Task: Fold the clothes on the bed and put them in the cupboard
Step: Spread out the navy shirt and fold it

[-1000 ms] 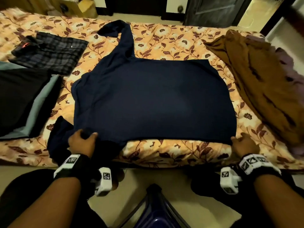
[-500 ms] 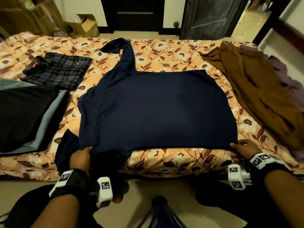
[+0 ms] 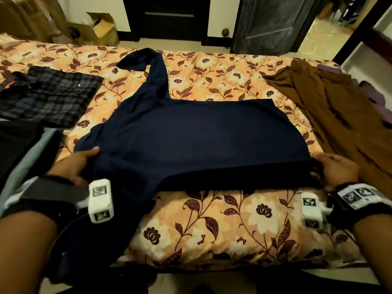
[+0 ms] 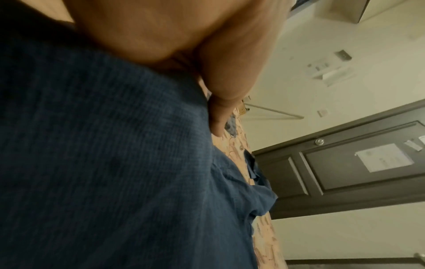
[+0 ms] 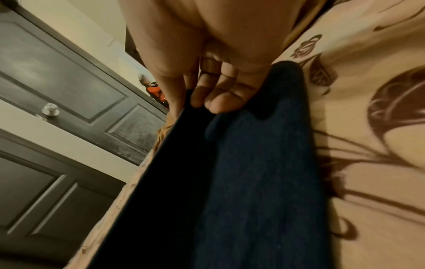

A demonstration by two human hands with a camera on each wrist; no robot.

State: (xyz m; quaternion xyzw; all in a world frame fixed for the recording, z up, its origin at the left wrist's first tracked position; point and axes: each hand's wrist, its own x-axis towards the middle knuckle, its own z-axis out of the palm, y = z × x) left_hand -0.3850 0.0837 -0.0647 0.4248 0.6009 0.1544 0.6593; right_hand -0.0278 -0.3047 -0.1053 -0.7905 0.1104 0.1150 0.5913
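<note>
A navy blue garment point(image 3: 201, 136) lies spread on the floral orange bed point(image 3: 233, 225). One sleeve point(image 3: 157, 75) stretches toward the far side, and another part hangs over the near edge at the lower left. My left hand point(image 3: 78, 162) grips the garment's left side, thumb on top of the cloth. In the left wrist view the thumb point(image 4: 220, 105) presses the ribbed blue fabric point(image 4: 103, 163); the other fingers are hidden. My right hand point(image 3: 333, 168) pinches the near right corner. The right wrist view shows its curled fingertips point(image 5: 207, 100) on the raised dark hem point(image 5: 253, 182).
A folded plaid garment point(image 3: 48, 98) and a black-and-grey one point(image 3: 19, 149) lie at the left. A brown garment point(image 3: 339, 124) over purple cloth point(image 3: 373, 96) lies at the right. Beyond the bed are a cardboard box point(image 3: 101, 28) and dark doors point(image 3: 271, 24).
Both hands have moved from the bed's near edge forward onto the bed, lifting the garment's near hem with them. The head camera has come closer.
</note>
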